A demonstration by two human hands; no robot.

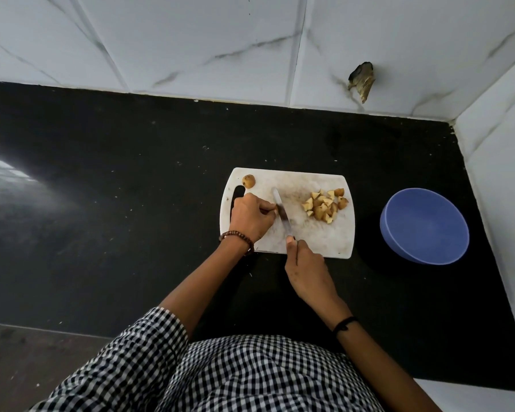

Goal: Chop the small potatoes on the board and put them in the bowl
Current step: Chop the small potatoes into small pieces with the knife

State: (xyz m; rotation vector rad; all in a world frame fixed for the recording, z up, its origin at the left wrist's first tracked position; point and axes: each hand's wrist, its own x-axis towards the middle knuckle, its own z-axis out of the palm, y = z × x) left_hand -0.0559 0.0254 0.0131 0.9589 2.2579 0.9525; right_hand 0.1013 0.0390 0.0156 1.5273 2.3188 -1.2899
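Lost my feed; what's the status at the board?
Right hand on knife, left hand pinning a piece. Chopped pile on board, one whole potato left. Bowl empty, nothing blocking.

Dim, left-side glare; edges bowed

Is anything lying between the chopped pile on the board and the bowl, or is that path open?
Nothing visible blocks it. The pile sits at the board's right end, and only bare black counter separates that edge from the blue bowl. Both hands and the knife are left of the pile.
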